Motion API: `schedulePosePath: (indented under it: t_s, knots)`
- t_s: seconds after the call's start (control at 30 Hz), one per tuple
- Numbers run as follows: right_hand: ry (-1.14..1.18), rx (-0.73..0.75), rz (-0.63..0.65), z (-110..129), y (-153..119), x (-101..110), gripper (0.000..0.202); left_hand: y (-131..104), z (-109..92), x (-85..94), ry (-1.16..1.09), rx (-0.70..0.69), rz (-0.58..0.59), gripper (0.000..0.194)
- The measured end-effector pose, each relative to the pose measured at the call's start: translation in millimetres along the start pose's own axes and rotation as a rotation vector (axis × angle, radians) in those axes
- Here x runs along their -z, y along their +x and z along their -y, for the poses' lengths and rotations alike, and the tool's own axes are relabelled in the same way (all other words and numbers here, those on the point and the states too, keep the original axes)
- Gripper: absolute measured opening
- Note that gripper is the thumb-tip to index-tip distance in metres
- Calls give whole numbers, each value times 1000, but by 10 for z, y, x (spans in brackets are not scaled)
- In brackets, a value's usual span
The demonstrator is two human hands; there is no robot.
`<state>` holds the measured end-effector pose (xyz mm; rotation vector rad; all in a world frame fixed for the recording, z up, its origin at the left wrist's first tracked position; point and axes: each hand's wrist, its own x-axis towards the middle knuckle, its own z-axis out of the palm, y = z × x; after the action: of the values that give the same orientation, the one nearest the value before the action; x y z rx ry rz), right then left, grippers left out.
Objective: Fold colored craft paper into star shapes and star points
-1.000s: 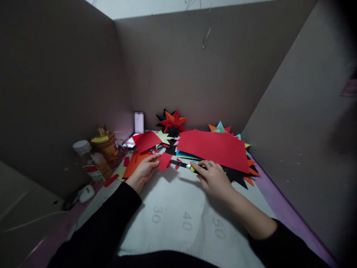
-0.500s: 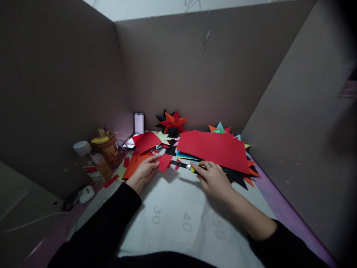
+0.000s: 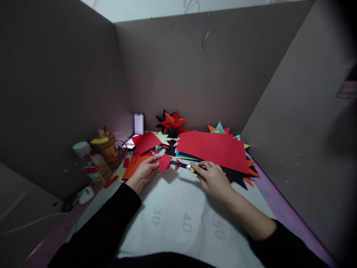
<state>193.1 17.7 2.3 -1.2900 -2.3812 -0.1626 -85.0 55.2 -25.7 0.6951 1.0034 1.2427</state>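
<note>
A small folded piece of red paper [image 3: 164, 163] is pinched between the thumb and fingers of my left hand [image 3: 145, 170], above the white mat [image 3: 173, 201]. My right hand [image 3: 216, 180] grips a utility knife [image 3: 182, 165] with a dark blade and a bit of yellow on its body. The blade points left and its tip meets the right edge of the red piece; how far it reaches into the fold is hidden. Just beyond my right hand lies a stack of large red sheets [image 3: 212, 149]. Orange paper [image 3: 136, 163] lies beside my left hand.
Folded paper stars, one of them an orange-red star [image 3: 173, 121], stand against the back panel [image 3: 184, 67]. To the left are a capped bottle [image 3: 93, 165], an amber cup [image 3: 104, 149] and a white case [image 3: 86, 195]. A phone [image 3: 138, 124] leans in the back corner.
</note>
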Motion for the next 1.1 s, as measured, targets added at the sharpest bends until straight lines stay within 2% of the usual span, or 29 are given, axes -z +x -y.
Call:
schedulePosePath:
  t_s: [1.1]
  knots:
    - [-13,5,0,-3,5,2,46,-21,-12,-39,-16,20,-37,35]
